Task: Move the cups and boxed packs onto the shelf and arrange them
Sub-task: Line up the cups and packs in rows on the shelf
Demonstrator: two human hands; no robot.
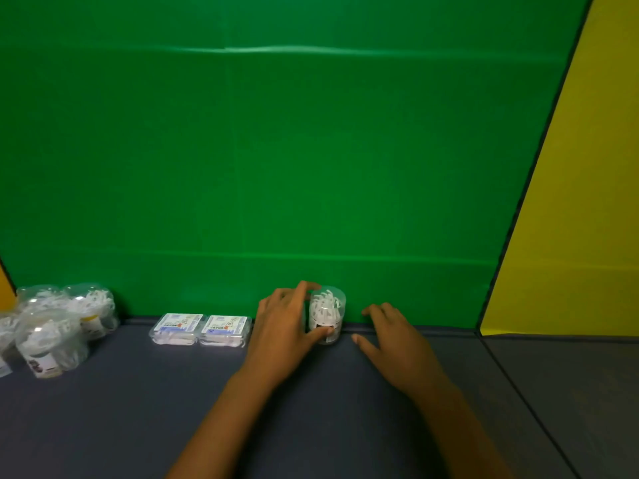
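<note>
Left hand (287, 323) gripping clear cup (326, 314), thumb near side, fingers far side, seating it against green back wall (276, 150), likely aligning row with two boxed packs (200, 329) just left. Right hand (390, 335) hovering open, holding nothing, just right of cup. Other cups (58, 326) clustering far left. Shelf (345, 426) rightward offering open room up to yellow side panel (570, 202).

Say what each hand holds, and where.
Left hand grips the cup by its side: fingers at the top, thumb near the base. Right hand holds nothing.
</note>
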